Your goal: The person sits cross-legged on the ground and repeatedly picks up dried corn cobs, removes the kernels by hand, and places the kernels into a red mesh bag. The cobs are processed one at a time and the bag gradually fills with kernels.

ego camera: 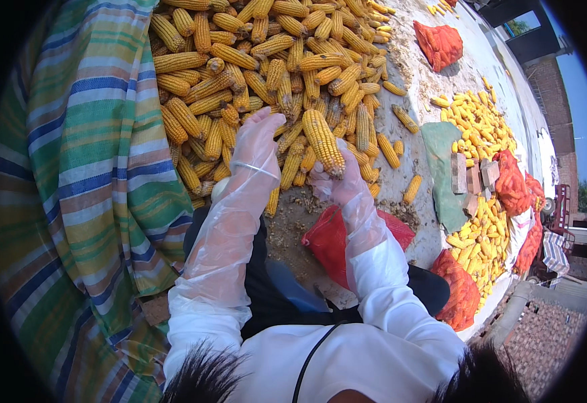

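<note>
My right hand, in a thin clear plastic glove, holds a husked yellow corn cob by its lower end; the cob tilts up and to the left. My left hand, in a long clear plastic glove with a pale band round the wrist, is raised to the left of that cob and does not touch it. Whether its fingers hold anything is not plain. Beyond both hands lies a large heap of husked corn cobs. A red mesh bag sits on the ground below my right forearm.
A striped woven tarp borders the heap on the left. Loose cobs lie on the concrete at right. Farther right are a green cloth, bricks, another corn pile and filled red mesh bags.
</note>
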A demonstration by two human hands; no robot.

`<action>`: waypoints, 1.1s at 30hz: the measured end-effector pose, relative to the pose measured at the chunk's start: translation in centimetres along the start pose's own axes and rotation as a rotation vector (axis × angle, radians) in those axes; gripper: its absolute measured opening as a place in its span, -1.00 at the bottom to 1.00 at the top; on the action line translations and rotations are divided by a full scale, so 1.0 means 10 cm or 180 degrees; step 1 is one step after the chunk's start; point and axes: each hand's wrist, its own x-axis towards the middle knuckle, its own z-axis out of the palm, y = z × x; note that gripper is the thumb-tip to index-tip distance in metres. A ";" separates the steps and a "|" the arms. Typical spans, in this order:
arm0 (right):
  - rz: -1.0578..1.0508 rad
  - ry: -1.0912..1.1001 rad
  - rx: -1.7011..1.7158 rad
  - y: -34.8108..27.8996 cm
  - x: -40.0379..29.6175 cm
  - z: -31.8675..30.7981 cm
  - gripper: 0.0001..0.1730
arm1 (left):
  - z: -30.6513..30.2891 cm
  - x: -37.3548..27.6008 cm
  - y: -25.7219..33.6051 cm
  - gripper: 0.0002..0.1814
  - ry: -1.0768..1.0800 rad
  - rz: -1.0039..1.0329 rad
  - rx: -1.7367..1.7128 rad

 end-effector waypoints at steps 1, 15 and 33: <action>-0.0118 -0.0051 0.0081 0.02 -0.14 0.02 -0.42 | 0.03 -0.01 -0.12 -0.40 -0.0069 0.0112 -0.0140; -0.0464 0.1198 -0.1683 0.06 -1.07 0.21 -0.12 | 0.28 -0.07 -0.54 -0.73 -0.0820 -0.1051 -0.1650; -0.1597 -0.0132 0.0433 0.22 -0.91 0.20 -0.63 | 0.31 -0.11 -0.43 -0.48 -0.0485 -0.1412 -0.1941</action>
